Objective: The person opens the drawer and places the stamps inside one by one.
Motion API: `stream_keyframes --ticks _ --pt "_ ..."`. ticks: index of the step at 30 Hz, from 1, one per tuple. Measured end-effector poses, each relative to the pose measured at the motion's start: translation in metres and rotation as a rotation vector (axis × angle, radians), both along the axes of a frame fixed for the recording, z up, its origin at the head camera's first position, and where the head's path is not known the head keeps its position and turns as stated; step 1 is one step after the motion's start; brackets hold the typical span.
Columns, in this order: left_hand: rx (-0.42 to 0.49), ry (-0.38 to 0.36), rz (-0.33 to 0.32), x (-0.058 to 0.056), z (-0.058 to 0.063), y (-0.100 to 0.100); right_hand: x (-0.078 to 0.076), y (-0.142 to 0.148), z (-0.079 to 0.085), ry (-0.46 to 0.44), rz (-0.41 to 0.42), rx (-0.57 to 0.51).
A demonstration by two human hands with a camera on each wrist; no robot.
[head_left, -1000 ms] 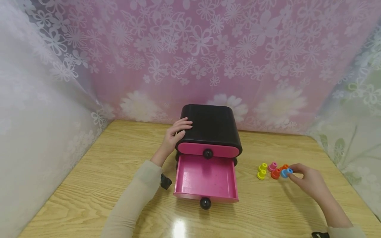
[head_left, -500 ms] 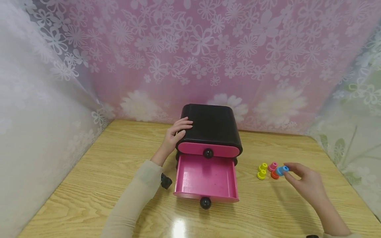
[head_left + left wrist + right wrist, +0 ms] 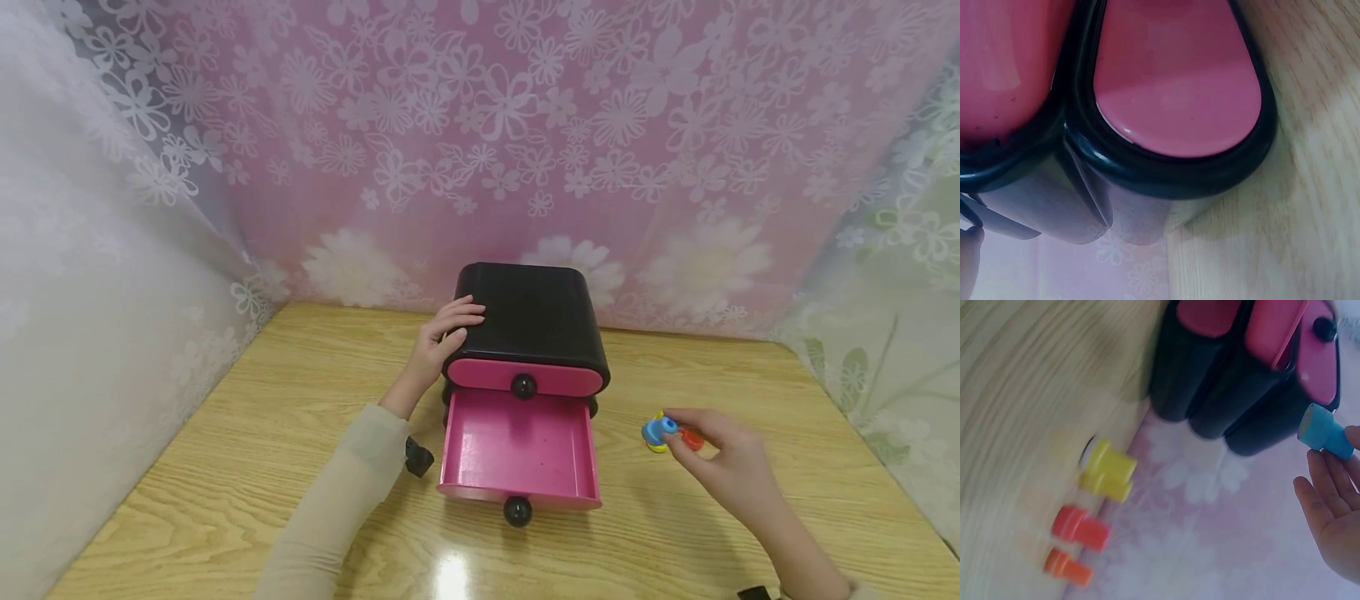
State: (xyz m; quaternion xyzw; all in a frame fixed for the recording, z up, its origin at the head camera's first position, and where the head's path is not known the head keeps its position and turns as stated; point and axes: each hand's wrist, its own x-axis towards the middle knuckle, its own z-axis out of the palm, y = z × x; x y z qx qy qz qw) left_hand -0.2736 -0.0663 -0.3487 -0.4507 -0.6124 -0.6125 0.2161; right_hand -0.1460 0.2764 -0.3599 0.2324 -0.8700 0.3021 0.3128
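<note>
My left hand (image 3: 442,337) rests on the left upper edge of a black drawer cabinet (image 3: 536,312), its fingers spread over the top. Below the shut pink top drawer, the middle drawer (image 3: 517,442) is pulled out, with nothing in it. My right hand (image 3: 727,467) pinches a small blue stamp (image 3: 655,432) between thumb and fingers, raised above the table right of the cabinet. Its wide round end points away from the palm in the right wrist view. On the table below are yellow stamps (image 3: 1110,472), a red stamp (image 3: 1082,528) and an orange stamp (image 3: 1067,567).
The wooden table (image 3: 315,375) meets a pink flowered cloth (image 3: 480,150) behind the cabinet. Pale cloths hang at both sides. A round black knob (image 3: 517,512) juts from the pulled-out drawer. In the left wrist view, another pink drawer front (image 3: 1179,94) sits shut, lowest in the cabinet.
My right hand has lifted the blue stamp from beside the others and carried it left, now over the yellow ones. My left hand stays on the cabinet.
</note>
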Motion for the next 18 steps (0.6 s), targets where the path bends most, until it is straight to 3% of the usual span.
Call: stream_keyframes --ticks 18 --pt "0.002 0.001 -0.002 -0.001 -0.002 0.0 -0.004 -0.07 0.002 -0.018 0.2 0.027"
